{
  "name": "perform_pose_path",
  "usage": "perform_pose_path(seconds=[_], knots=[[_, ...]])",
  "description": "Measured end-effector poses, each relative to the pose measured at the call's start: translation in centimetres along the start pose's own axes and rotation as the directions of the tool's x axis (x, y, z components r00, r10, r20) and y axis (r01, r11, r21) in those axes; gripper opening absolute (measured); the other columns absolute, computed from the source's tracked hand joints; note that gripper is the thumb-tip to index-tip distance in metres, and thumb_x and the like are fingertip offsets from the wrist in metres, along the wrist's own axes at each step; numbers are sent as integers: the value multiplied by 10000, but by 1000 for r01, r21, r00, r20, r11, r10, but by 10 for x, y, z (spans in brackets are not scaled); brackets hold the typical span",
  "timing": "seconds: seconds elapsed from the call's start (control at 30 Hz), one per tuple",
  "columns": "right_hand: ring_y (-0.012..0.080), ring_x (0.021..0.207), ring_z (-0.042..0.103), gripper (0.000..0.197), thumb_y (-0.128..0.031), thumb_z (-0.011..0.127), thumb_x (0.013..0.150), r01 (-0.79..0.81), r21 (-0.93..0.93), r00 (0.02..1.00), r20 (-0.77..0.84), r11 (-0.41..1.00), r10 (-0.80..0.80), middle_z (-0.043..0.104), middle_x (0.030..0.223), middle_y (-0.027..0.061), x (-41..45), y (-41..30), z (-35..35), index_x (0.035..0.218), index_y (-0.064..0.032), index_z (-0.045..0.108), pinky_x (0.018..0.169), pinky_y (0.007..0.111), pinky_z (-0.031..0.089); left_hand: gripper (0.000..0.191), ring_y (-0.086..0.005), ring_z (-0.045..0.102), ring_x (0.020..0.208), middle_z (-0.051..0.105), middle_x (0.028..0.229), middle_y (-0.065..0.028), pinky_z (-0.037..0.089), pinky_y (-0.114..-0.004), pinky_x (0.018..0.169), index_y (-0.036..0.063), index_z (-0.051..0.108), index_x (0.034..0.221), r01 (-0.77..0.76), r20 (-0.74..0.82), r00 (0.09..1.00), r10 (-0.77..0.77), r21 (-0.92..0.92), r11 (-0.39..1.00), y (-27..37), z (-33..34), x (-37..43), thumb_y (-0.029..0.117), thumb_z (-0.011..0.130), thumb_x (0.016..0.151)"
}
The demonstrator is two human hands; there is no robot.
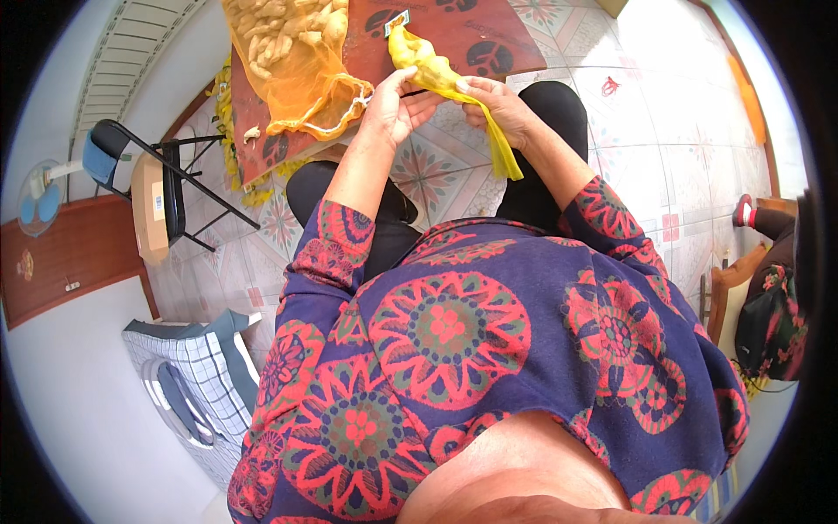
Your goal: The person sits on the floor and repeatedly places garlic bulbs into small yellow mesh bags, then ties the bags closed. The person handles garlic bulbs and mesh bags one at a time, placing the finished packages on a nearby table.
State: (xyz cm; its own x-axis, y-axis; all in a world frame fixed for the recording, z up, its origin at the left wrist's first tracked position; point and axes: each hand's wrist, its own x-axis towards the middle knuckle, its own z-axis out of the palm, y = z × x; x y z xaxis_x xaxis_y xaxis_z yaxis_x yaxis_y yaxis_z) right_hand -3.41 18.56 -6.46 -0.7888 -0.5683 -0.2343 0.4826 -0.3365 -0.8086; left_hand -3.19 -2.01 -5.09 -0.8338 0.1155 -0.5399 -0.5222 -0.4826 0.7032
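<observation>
A narrow yellow mesh bag [425,60] with knobbly ginger-like roots inside slants across the near edge of the table. At its far end is a small printed tag [397,23]. My right hand [494,108] pinches the gathered neck of the bag, thumb on top, and the loose mesh tail [503,154] hangs below it. My left hand [399,108] has its thumb against the filled part, with fingers stretched out beneath toward the neck. To the left, a large orange mesh sack [304,85] lies with its drawstring mouth toward me, and ginger roots [288,29] fill its far part.
The reddish-brown board table [524,56] bears a loose ginger piece [251,135]. Yellow mesh bags [256,196] lie on the floor beneath it. A black folding chair [173,190] with a cardboard box [149,209] stands left. Another person [772,288] sits at far right. Red string [610,86] lies on the tiles.
</observation>
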Motion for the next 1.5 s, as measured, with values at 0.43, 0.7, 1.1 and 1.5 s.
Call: perform_pose_path(seconds=[0.43, 0.7, 1.1, 1.5], knots=[[24, 513, 322, 179, -304, 612, 978, -121, -11, 992, -46, 993, 121, 379, 673, -91, -4, -5, 11, 955, -146, 531, 454, 197, 266, 230, -238, 691, 823, 665, 966, -142, 606, -318, 700, -5, 571, 1050, -31, -66, 998, 22, -145, 989, 1, -19, -1, 141, 618, 878], [29, 515, 335, 80, -220, 558, 993, -251, -43, 968, 19, 967, 252, 383, 686, -83, 4, -2, 14, 1041, -157, 545, 453, 194, 269, 181, -170, 667, 826, 674, 957, -76, 588, -267, 675, 22, 610, 1045, -15, 70, 997, 36, -285, 958, -10, -37, 2, 126, 651, 902], [66, 541, 426, 108, -217, 570, 976, -68, -255, 989, -147, 965, 31, 459, 691, -39, 8, 1, 15, 971, -109, 570, 483, 238, 341, 181, -93, 616, 653, 677, 832, -21, 498, -203, 571, 67, 627, 1033, 0, 81, 997, 17, -199, 980, -12, -7, -13, 155, 708, 897], [398, 870, 672, 194, -186, 575, 895, 96, -993, 975, 108, -69, -193, 687, 868, 217, 12, -8, 33, 868, -7, 647, 733, 501, 526, 224, -137, 635, 676, 673, 745, -76, 496, -340, 615, -22, 639, 757, -335, 276, 762, 586, 942, -8, -17, 0, -9, 190, 679, 819]])
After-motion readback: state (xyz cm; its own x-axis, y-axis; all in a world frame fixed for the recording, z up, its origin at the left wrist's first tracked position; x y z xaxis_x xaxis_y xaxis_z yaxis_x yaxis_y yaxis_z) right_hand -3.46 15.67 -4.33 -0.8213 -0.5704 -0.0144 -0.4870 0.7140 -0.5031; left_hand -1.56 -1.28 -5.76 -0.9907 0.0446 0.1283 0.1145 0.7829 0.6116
